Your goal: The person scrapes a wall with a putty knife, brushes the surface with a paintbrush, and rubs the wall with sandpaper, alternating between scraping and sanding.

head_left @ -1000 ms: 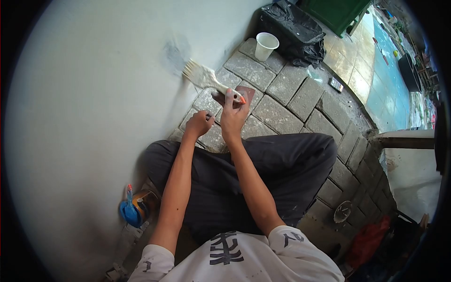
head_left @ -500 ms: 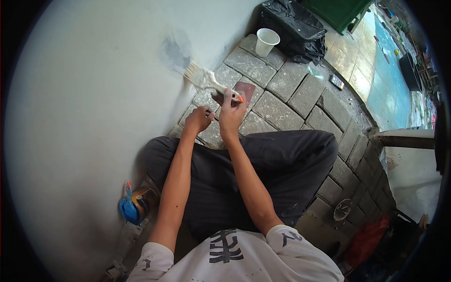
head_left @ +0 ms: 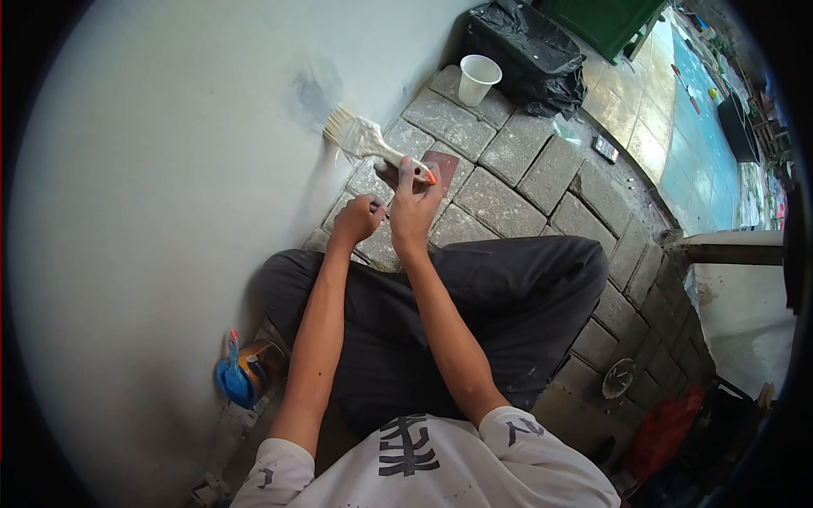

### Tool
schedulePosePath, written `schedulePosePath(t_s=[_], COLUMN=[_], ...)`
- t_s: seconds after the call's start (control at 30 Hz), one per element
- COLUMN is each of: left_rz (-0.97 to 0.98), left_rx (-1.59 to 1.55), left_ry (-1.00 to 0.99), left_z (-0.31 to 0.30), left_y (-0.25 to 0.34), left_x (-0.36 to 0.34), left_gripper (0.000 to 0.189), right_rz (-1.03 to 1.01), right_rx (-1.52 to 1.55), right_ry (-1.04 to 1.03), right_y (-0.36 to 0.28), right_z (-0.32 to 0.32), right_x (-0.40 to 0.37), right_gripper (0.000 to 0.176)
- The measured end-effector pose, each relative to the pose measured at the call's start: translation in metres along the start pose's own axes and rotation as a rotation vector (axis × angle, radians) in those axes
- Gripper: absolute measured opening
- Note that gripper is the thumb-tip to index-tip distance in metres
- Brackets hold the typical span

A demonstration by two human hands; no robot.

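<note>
Against the wall [head_left: 169,212], paintbrush [head_left: 364,140] in right hand [head_left: 412,207].

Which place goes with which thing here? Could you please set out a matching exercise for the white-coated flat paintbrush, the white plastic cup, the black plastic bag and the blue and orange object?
Things:
1. white-coated flat paintbrush
2. white plastic cup
3. black plastic bag
4. blue and orange object

Places:
A. low on the left, at the foot of the wall beside the person's leg
B. upright on the grey paving blocks
C. in the right hand, bristles toward the white wall
D. crumpled at the top, just beyond the cup

Pairs: 1-C, 2-B, 3-D, 4-A
</note>
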State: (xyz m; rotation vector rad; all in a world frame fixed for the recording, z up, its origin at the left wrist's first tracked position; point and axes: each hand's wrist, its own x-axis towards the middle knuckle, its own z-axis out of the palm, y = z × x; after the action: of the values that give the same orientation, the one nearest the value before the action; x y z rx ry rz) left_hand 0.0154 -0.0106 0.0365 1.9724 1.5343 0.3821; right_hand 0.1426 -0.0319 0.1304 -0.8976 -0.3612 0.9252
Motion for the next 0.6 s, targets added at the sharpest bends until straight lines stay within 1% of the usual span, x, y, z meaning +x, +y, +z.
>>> schedulePosePath(t_s=[0.07, 0.1, 0.13, 0.17, 0.2, 0.23, 0.27, 0.3, 0.37, 0.4, 0.43, 0.47, 0.5, 0.53, 0.57, 0.6], left_rz=[0.0, -0.002, -0.083, -0.16, -0.161, -0.05, 0.064, 0.069, -0.117, -0.119, -0.073, -0.028, -0.027, -0.027, -0.011, 0.005], left_rx=[0.056, 0.061, 0.062, 0.059, 0.057, -0.009, -0.074, -0.071, 0.084, 0.084, 0.036, -0.012, 0.042, 0.045, 0.032, 0.018], left_ry=[-0.008, -0.017, -0.089, -0.156, -0.157, -0.11, -0.058, -0.052, -0.126, -0.123, -0.099, -0.076, -0.057, -0.062, -0.051, -0.04], left_z=[-0.004, -0.005, -0.003, -0.001, 0.013, 0.035, 0.045, 0.036, 0.008, 0.002, -0.002, -0.002, 0.008, 0.01, 0.011, 0.011], left_y=[0.004, 0.002, 0.0, -0.001, -0.022, -0.059, -0.077, -0.063, -0.016, -0.011, -0.006, -0.005, -0.017, -0.021, -0.023, -0.024], left_x=[-0.001, 0.0, 0.004, 0.011, 0.019, 0.028, 0.033, 0.03, 0.014, 0.009, 0.006, 0.004, 0.008, 0.005, 0.006, 0.008], left_gripper=[0.026, 0.026, 0.026, 0.027, 0.027, 0.027, 0.028, 0.028, 0.03, 0.03, 0.03, 0.03, 0.028, 0.028, 0.028, 0.028], right_rz=[-0.041, -0.041, -0.042, -0.081, -0.08, -0.075, -0.074, -0.079, -0.05, -0.029, -0.038, -0.037, -0.069, -0.104, -0.16, -0.165], right_rx=[0.022, 0.024, 0.023, 0.123, 0.121, 0.155, 0.193, 0.197, 0.17, 0.151, 0.085, 0.083, -0.075, -0.231, -0.247, -0.245], right_ry=[0.0, -0.023, -0.047, -0.073, -0.073, -0.133, -0.196, -0.2, -0.107, -0.057, -0.032, -0.032, -0.012, 0.011, 0.021, 0.025], right_y=[0.001, -0.019, -0.039, -0.051, -0.06, -0.067, -0.071, -0.069, -0.047, -0.032, -0.014, 0.0, 0.012, 0.017, 0.021, 0.009], right_z=[-0.001, 0.008, 0.017, 0.029, 0.036, 0.043, 0.047, 0.046, 0.035, 0.026, 0.016, 0.005, -0.006, -0.012, -0.015, -0.01], right_x=[0.0, -0.002, -0.005, -0.007, -0.009, -0.01, -0.011, -0.009, -0.003, -0.002, 0.001, 0.005, 0.007, 0.009, 0.013, 0.011], right_gripper=[0.017, 0.017, 0.017, 0.018, 0.018, 0.018, 0.019, 0.019, 0.018, 0.018, 0.018, 0.018, 0.018, 0.018, 0.017, 0.017])
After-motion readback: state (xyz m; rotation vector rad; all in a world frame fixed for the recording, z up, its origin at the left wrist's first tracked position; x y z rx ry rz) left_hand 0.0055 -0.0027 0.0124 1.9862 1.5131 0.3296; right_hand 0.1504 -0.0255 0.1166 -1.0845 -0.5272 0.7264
